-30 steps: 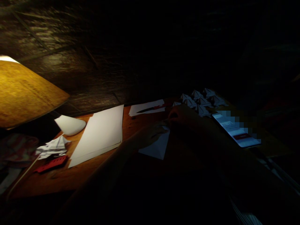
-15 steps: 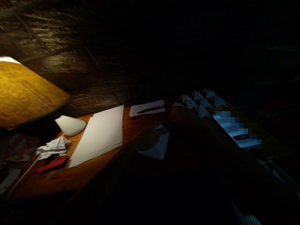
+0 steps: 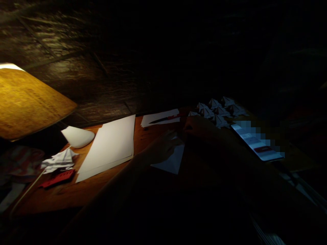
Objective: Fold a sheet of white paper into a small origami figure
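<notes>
Light is poor; only the left part of the bench (image 3: 143, 136) is lit by the lamp shade (image 3: 28, 102).

My left hand (image 3: 159, 148) lies on a folded sheet (image 3: 171, 161) at mid-bench, fingers spread flat over its upper edge; this grip is pressing, not closed round anything. My right hand (image 3: 198, 127) sits just beyond the sheet's top corner, touching or very near it. It is in deep shadow, and I cannot tell whether that grip is wide, narrow or holding the paper.

Containers: none can be made out. Nothing on the bench holds other items.

Loose items, left to right: a red strip (image 3: 57, 178) at the near left edge; a crumpled paper (image 3: 60, 159) just behind it; a white cone (image 3: 77, 136) behind that, near the lamp; a paper stack (image 3: 109, 146) lying flat, well left of my left hand; a smaller sheet (image 3: 159, 118) at the far edge with a dark, thin object lying across it, its kind unclear. A cluster of folded models (image 3: 219, 110) stands at the far right, beyond my right hand. A lit phone (image 3: 258, 144) lies to the right of that hand.

Writing: the phone screen shows lines and a red band, partly blurred and unreadable. The shade bears faint markings, not legible. No brand is visible.
</notes>
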The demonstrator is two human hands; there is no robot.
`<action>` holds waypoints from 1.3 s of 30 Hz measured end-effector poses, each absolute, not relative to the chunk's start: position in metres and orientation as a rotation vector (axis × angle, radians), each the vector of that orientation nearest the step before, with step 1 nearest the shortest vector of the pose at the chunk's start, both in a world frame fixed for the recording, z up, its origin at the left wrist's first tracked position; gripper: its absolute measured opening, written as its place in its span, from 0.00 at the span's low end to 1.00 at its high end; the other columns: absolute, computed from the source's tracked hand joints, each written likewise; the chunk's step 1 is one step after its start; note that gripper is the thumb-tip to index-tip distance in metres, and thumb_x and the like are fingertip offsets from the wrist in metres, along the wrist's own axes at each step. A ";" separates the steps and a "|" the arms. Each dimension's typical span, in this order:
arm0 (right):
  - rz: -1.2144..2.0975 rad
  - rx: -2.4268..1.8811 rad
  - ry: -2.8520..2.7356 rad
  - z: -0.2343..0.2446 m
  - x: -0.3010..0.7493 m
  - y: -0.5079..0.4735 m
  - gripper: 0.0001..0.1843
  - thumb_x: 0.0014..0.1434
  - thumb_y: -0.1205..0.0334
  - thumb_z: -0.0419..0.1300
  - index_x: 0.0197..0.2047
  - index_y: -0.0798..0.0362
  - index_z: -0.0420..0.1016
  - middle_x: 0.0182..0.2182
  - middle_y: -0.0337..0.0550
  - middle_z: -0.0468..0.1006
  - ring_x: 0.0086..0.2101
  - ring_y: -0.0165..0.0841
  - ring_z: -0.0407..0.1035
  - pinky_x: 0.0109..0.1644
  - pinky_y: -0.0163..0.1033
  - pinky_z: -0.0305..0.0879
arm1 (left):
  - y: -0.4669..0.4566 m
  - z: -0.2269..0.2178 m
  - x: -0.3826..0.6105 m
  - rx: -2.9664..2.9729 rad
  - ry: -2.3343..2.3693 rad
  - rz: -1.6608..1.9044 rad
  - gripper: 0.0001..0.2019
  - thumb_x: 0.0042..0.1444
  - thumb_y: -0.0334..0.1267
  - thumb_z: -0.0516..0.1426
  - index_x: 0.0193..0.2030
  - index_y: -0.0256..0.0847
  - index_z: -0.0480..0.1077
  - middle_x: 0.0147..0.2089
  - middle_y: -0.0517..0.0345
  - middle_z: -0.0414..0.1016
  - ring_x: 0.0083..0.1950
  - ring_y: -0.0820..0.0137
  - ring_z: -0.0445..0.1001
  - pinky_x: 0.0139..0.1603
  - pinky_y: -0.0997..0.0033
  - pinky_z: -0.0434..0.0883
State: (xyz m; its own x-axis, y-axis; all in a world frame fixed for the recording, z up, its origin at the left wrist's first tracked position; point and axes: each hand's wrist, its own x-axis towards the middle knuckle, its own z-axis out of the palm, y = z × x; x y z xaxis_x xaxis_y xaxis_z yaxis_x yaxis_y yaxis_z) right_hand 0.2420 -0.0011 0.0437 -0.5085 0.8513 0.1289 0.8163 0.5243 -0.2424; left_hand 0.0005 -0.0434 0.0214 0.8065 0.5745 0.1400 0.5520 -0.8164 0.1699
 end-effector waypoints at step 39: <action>0.237 -1.427 -2.605 0.059 0.250 -0.005 0.19 0.59 0.66 0.59 0.49 0.39 0.85 0.47 0.37 0.85 0.43 0.38 0.77 0.43 0.39 0.67 | -0.048 0.037 -0.007 2.878 0.851 0.215 0.21 0.64 0.32 0.55 0.63 0.50 0.69 0.70 0.52 0.64 0.69 0.55 0.63 0.67 0.45 0.65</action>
